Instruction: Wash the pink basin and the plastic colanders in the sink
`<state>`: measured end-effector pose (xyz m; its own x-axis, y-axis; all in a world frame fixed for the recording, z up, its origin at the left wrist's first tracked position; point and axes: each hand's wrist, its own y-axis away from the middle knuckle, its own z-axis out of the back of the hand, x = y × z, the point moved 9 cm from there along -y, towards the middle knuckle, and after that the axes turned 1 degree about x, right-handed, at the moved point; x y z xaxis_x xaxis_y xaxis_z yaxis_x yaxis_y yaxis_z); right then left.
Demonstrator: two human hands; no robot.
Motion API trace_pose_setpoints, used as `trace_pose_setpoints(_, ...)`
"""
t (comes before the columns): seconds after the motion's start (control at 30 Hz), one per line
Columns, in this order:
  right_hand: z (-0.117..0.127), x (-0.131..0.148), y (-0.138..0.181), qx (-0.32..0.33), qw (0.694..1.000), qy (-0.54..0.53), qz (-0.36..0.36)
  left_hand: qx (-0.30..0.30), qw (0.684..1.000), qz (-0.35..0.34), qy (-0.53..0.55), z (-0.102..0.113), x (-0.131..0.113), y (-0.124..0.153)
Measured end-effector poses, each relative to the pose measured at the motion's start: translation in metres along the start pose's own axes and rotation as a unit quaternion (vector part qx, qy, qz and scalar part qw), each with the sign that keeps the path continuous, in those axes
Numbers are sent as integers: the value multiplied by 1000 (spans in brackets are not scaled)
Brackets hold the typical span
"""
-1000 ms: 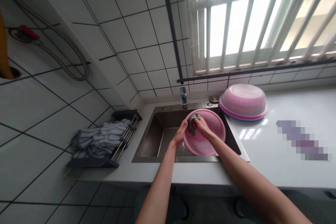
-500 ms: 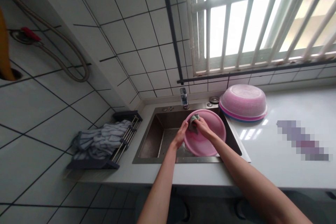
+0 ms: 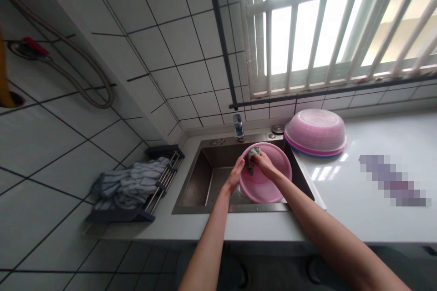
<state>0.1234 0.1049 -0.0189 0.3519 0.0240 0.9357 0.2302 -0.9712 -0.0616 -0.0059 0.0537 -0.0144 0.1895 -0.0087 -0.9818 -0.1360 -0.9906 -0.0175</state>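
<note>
A pink plastic basin (image 3: 266, 193) with a perforated wall rests tilted over the right part of a steel sink (image 3: 193, 195). My left hand (image 3: 235, 174) grips the basin's left rim, thumb at the edge and the other fingers hidden behind it. Inside the basin, my right hand (image 3: 263, 163) is closed on a grey-green cloth (image 3: 254, 151) and presses it against the inner wall near the upper left rim. Part of the cloth hangs below the fingers.
A chrome faucet (image 3: 238, 125) stands behind the sink. To the right, upturned pink basins (image 3: 316, 132) are stacked on the white counter (image 3: 348, 218). At left, a rack (image 3: 167, 175) carries a striped cloth (image 3: 133, 182). A barred window (image 3: 307, 45) is above.
My right hand has shifted the cloth slightly along the basin's inner wall. The basin has turned or tilted a little. My left hand keeps its place on the rim.
</note>
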Motion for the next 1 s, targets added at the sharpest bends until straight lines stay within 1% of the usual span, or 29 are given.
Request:
trace_pose_setpoints(0.03,-9,-2,4,46,999,25,-9,-4,1000,5,1,1,1,0)
trace_pose_setpoints(0.07,-22,-7,10,109,993,49,-25,-10,1000,12,-1,4,2,1)
trace_pose_setpoints(0.13,-49,-19,28,229,967,88,-64,-21,999,23,-8,9,3,2)
trace_pose_setpoints(0.17,-58,-23,35,263,956,101,-76,-24,999,29,-12,11,3,2)
trace_pose_setpoints(0.2,-62,-24,38,272,953,105,-80,-23,999,32,-14,12,2,3)
trace_pose_setpoints(0.23,-60,-22,35,254,959,102,-72,-18,999,33,-14,11,2,3)
trace_pose_setpoints(0.27,-53,-17,29,212,971,93,-56,-12,999,30,-14,10,1,3)
trace_pose_setpoints(0.33,-29,-3,15,92,994,63,-17,-3,1000,17,-13,6,-2,2)
trace_pose_setpoints(0.37,-17,3,10,39,998,51,1,1,1000,9,-11,4,-3,2)
trace_pose_setpoints(0.4,-9,6,8,7,999,48,14,6,1000,4,-6,2,-3,2)
trace_pose_setpoints(0.43,-6,8,7,2,998,53,19,13,1000,4,2,0,-2,1)
trace_pose_setpoints(0.47,-11,6,7,29,997,67,17,16,1000,9,11,0,0,1)
trace_pose_setpoints(0.5,-20,2,10,77,994,83,7,14,1000,16,17,1,2,1)
trace_pose_setpoints(0.57,-43,-10,19,182,977,111,-15,-7,999,34,13,8,7,0)
trace_pose_setpoints(0.6,-50,-14,23,212,970,117,-21,-19,999,40,6,11,8,0)
trace_pose_setpoints(0.63,-54,-16,25,224,967,119,-23,-27,999,42,-1,14,8,0)
trace_pose_setpoints(0.67,-52,-15,23,210,971,115,-17,-30,999,40,-5,14,7,0)
trace_pose_setpoints(0.73,-35,-6,14,121,988,95,12,-22,999,26,-7,11,3,0)
trace_pose_setpoints(0.8,-13,5,7,26,996,75,39,-10,1000,12,-1,5,-1,1)
trace_pose_setpoints(0.83,-7,8,6,2,996,72,46,-1,1000,9,6,2,-2,1)
trace_pose_setpoints(0.87,-8,8,6,9,996,76,42,8,1000,9,13,-1,-2,2)
trace_pose_setpoints(0.9,-14,5,6,45,995,83,27,15,1000,12,21,-3,-2,2)
trace_pose_setpoints(0.97,-33,-5,12,142,985,95,-9,22,999,19,20,-4,-2,3)
trace_pose_setpoints(1.0,-39,-8,15,168,981,96,-16,19,1000,17,10,-3,-3,3)
